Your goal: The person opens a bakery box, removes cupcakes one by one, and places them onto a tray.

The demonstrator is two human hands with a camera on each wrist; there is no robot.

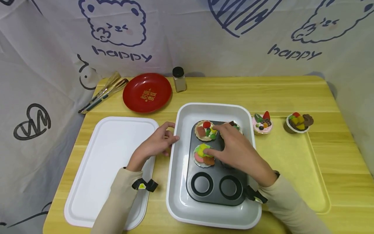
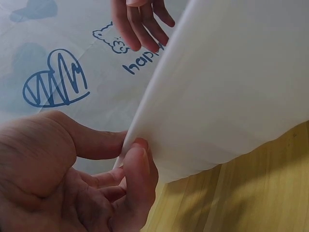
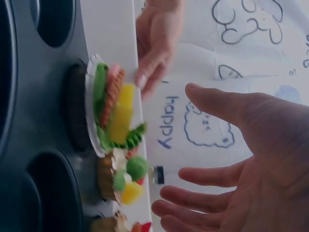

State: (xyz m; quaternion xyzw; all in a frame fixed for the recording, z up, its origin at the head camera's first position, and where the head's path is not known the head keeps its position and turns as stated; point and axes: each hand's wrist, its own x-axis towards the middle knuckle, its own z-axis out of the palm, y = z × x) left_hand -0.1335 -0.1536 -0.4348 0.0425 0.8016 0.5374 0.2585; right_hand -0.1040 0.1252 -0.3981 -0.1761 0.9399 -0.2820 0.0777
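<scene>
I work at a staged tabletop station, not a real kitchen: a wooden table (image 1: 263,94) is enclosed by a printed cartoon "happy" cloth (image 1: 187,35), and my muffin tin (image 1: 216,185) holds toy cupcakes (image 1: 204,155).

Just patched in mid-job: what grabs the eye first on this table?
The dark muffin tin inside the deep white tray at centre, holding colourful toy cupcakes. The right hand hovers open over them, while the left hand touches the tray's left rim. A red plate sits behind.
</scene>
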